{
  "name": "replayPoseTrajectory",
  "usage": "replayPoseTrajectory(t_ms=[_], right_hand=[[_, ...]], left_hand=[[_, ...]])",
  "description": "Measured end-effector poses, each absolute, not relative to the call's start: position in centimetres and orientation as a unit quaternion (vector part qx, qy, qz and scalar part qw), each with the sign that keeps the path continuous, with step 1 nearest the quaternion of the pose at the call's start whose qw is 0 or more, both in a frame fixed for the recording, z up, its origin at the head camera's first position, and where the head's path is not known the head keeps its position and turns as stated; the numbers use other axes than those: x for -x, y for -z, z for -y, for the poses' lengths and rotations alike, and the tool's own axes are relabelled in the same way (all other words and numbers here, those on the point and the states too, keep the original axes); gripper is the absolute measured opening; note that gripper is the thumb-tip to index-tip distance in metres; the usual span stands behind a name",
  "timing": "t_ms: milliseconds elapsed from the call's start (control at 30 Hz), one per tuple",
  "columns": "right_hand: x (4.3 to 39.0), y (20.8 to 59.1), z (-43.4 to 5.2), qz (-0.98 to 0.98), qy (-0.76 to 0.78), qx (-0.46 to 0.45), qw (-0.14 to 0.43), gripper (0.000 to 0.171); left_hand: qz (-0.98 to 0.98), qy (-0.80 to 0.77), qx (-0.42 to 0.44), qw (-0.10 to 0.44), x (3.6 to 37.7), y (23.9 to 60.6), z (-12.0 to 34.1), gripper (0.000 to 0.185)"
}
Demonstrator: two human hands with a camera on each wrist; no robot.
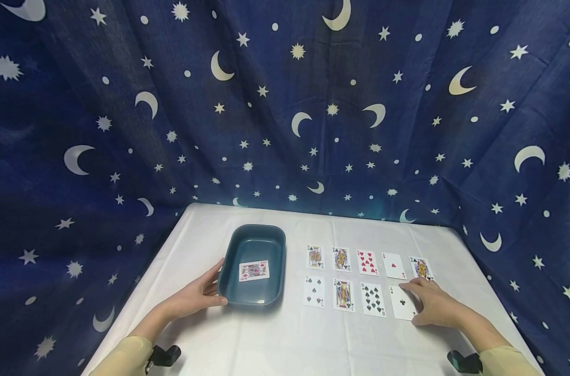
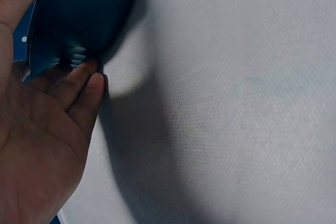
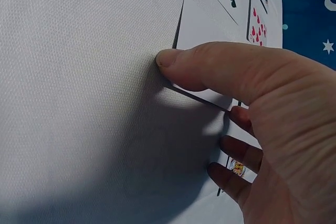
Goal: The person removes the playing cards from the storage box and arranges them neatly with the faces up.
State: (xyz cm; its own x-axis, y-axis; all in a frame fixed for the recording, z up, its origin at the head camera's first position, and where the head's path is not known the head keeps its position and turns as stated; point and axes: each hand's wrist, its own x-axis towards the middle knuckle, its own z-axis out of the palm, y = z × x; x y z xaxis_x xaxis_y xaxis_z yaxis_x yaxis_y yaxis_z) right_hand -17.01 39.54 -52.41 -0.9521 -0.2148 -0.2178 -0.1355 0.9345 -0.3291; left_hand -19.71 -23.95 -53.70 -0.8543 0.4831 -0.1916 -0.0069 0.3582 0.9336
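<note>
My left hand [image 1: 197,295] is at the left side of a dark teal tray [image 1: 278,250], its thumb at the near left corner and its fingers along the outer wall. In the left wrist view those fingers [image 2: 86,90] reach straight against the tray [image 2: 89,11]. A red-suited face card [image 1: 254,270] lies face up inside the tray. My right hand [image 1: 437,305] holds an ace of clubs [image 1: 401,308] by its edges at the right end of the near row. In the right wrist view the thumb [image 3: 194,66] lies over this card's corner, and its other fingers spread beyond the card.
Two rows of face-up cards lie right of the tray. The far row includes an ace of hearts [image 1: 394,265] and a face card [image 1: 421,267] just beyond my right hand. A ten of spades [image 1: 373,299] and a face card [image 1: 344,295] are in the near row. A starry blue cloth [image 1: 275,130] hangs behind the white-covered table [image 1: 266,342].
</note>
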Motion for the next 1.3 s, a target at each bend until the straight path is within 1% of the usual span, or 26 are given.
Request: replayPoseTrajectory(t_ms=[567,667,800,900,1000,1133,1300], right_hand=[[17.2,52.1,-39.5,-0.974,0.167,0.092,0.126,0.092],[17.3,51.8,-39.3,-0.973,0.179,0.102,0.107,0.09],[17.7,51.1,-38.5,-0.973,0.184,0.131,0.051,0.078],[18.4,50.3,-37.2,-0.971,0.183,0.154,0.02,0.068],[19.2,49.5,-35.2,-0.968,0.181,0.172,0.006,0.061],[20.4,48.5,-31.4,-0.962,0.19,0.195,0.005,0.058],[22.1,47.8,-25.8,-0.953,0.202,0.227,0.019,0.057]], left_hand=[[-0.802,-0.539,-0.145,0.216,20.0,54.1,24.1,0.107],[-0.804,-0.535,-0.144,0.214,20.0,54.1,24.1,0.106],[-0.803,-0.536,-0.142,0.217,19.9,54.1,24.1,0.106],[-0.803,-0.537,-0.14,0.218,19.9,54.1,24.1,0.106],[-0.805,-0.535,-0.14,0.218,19.9,54.0,24.1,0.106],[-0.805,-0.534,-0.141,0.216,19.8,53.9,24.0,0.106],[-0.808,-0.531,-0.139,0.216,19.8,53.7,23.9,0.106]])
